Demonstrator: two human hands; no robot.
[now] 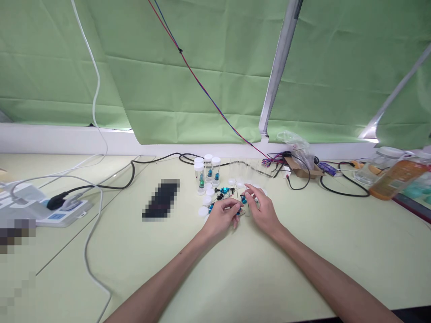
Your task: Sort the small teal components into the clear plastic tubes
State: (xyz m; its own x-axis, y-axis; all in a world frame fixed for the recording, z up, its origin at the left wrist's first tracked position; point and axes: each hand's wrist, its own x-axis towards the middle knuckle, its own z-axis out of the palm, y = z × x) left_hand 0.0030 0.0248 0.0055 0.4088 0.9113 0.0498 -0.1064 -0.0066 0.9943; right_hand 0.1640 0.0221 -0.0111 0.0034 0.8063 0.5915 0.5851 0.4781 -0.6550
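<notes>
My left hand (220, 216) has its fingers pinched together around a small blue part (239, 211), mostly hidden by the fingertips. Beside it, my right hand (264, 210) bends its fingers around another small blue part (244, 198); the index finger is raised off it. Just beyond the hands lie several small blue and black pieces (225, 191) in a loose group. White round caps (203, 211) are scattered left of this group. Behind stand clear tubes with white lids (201, 179), with blue or green pieces inside.
Uncapped clear tubes (252, 167) stand at the back. A black phone-like slab (161, 199), blurred, lies left. A power strip (63, 211) with cables is at far left. At right are a cardboard box (305, 169) with a plastic bag and an orange bottle (397, 179).
</notes>
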